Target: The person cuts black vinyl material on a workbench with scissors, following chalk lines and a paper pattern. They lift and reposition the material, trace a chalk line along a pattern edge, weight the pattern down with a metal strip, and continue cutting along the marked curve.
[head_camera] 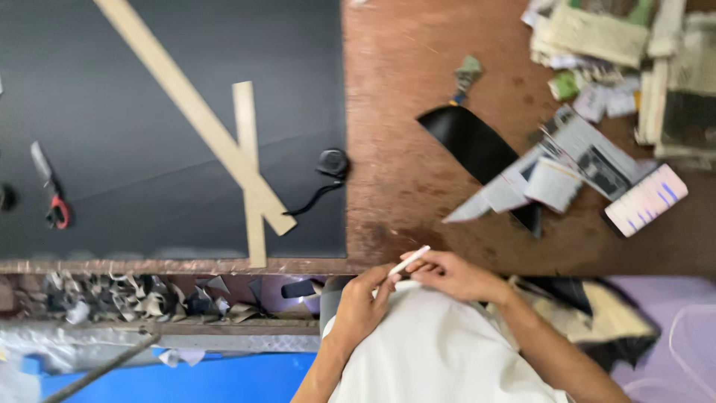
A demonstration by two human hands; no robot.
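White stick: a thin white marking stick (409,260), chalk or pencil, I cannot tell which, sits at the tips of my right hand (453,275), pinched there and slanting up and away over the table edge.
Left hand: my left hand (364,302) curls beside it, fingertips touching the stick's near end; whether it grips or only steadies is unclear.
Step in hand: I judge I am readying the marker at my chest, not yet marking.
Next move: reaching forward-left calls for a firm pinch.
Beyond my fingers: the black sheet (171,127) lies far left, with two crossed wooden rulers (224,142), a black tape measure (333,163) and red-handled scissors (51,195) on it.
Right of my fingers: a black cut piece (470,142) and paper scraps (589,160).
Hard to make out: the view is blurred; my white shirt (440,351) hides my palms.
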